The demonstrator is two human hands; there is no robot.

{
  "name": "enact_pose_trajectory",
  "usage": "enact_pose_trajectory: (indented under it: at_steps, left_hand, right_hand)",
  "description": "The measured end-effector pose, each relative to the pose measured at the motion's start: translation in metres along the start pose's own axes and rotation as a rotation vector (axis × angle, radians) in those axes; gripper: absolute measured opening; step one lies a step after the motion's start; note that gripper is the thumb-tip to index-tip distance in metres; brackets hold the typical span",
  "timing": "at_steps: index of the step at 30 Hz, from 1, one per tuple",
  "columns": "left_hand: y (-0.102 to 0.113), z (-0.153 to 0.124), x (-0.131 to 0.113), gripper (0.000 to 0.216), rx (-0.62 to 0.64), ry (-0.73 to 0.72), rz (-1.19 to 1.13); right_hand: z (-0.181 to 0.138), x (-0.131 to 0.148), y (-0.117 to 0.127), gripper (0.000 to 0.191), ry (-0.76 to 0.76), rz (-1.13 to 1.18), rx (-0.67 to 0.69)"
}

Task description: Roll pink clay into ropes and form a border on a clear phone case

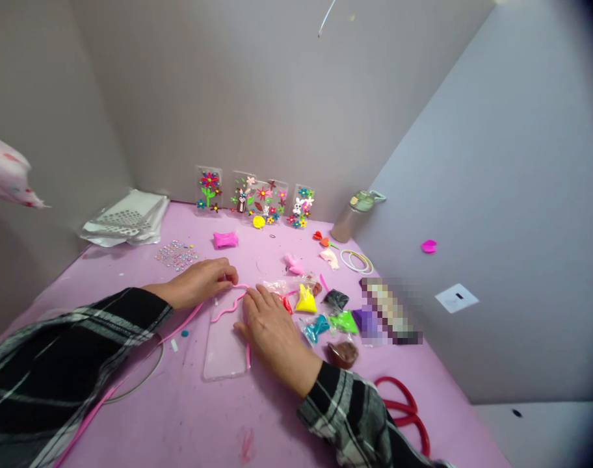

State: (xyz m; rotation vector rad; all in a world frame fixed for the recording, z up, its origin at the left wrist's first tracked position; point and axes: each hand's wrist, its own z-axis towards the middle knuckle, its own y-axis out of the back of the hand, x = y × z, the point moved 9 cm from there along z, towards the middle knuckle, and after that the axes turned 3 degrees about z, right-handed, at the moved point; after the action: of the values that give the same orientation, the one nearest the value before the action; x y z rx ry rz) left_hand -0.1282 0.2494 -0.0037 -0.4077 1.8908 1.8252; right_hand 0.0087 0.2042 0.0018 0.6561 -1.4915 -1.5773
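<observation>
A clear phone case (225, 356) lies flat on the pink tabletop, with a wavy pink clay strand (227, 313) across its upper part. More pink clay runs along the top edge and down the right edge. At the case's top left corner, my left hand (203, 283) has its fingers curled and pinched on the end of the pink strand. My right hand (274, 331) lies over the case's right side, fingers stretched out and pressing on the edge; its fingertips cover part of the clay there.
Bagged clay in yellow (306, 300), blue (316, 329), green (344, 322) and brown (342, 354) lies right of the case. Red-handled scissors (406, 406) sit at the front right. Decorated cases (209, 190) and a bottle (352, 216) stand behind; loose gems (177, 255) lie left.
</observation>
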Motion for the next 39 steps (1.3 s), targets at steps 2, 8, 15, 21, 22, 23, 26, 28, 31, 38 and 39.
enact_pose_trajectory:
  at_steps: [2, 8, 15, 21, 22, 23, 26, 28, 31, 38, 39]
  left_hand:
    - [0.0, -0.001, -0.001, 0.02, 0.006, 0.002, 0.014]
    - [-0.001, -0.003, -0.001, 0.02, 0.014, 0.023, 0.038]
    - [-0.004, -0.002, 0.004, 0.02, 0.02, 0.019, 0.028]
    - [-0.006, -0.001, 0.009, 0.021, 0.015, 0.007, 0.014]
    - [-0.006, -0.002, 0.01, 0.022, 0.014, 0.007, 0.01]
    - [-0.005, -0.002, 0.011, 0.022, 0.012, 0.008, 0.006]
    - [-0.003, -0.005, 0.013, 0.022, 0.005, 0.01, 0.001]
    - [-0.002, -0.007, 0.013, 0.02, 0.005, 0.007, 0.003]
    - [-0.001, -0.008, 0.012, 0.018, 0.001, 0.003, 0.006]
    - [-0.002, -0.008, 0.016, 0.017, -0.003, -0.01, 0.013]
    - [-0.002, -0.009, 0.016, 0.017, -0.003, -0.009, 0.014]
  right_hand:
    - [0.001, 0.0, 0.0, 0.05, 0.003, -0.005, -0.003]
    - [0.003, -0.001, 0.004, 0.045, 0.021, 0.013, -0.05]
    - [0.009, -0.001, 0.008, 0.041, 0.031, 0.021, -0.091]
    - [0.013, -0.002, -0.004, 0.055, 0.015, 0.016, -0.04]
    - [0.013, -0.003, -0.005, 0.055, 0.016, 0.017, -0.039]
    - [0.013, -0.003, -0.005, 0.055, 0.018, 0.017, -0.041]
    - [0.014, -0.003, -0.003, 0.053, 0.022, 0.021, -0.049]
    - [0.015, -0.002, 0.0, 0.053, 0.022, 0.032, -0.048]
    - [0.017, 0.0, 0.004, 0.055, 0.018, 0.046, -0.04]
    - [0.018, 0.006, -0.002, 0.055, 0.057, 0.045, -0.003]
    - [0.018, 0.006, -0.003, 0.054, 0.059, 0.045, -0.003]
